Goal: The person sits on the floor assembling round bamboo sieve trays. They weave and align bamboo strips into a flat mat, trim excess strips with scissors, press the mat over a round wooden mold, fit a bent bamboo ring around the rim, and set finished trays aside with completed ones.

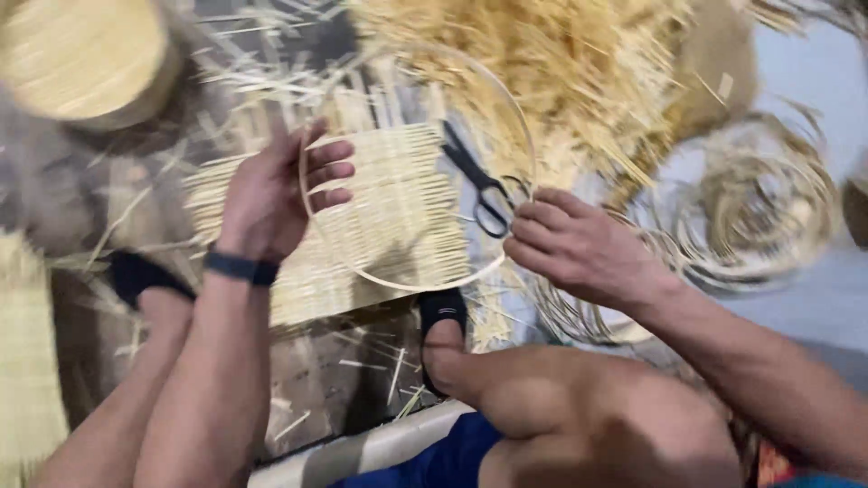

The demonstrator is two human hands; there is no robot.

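While both hands grip a thin pale bamboo hoop (418,282) at frame centre, left hand (271,199) and right hand (570,248) close fingers around its rim above a flat woven mat (389,217); black scissors (477,181) lie there.

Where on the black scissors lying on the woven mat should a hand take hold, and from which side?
Grip the scissors by the finger loops, coming from the right hand side. The loops point toward that hand and lie just beside its fingertips, while the blades point away, up over the woven mat inside the thin hoop.
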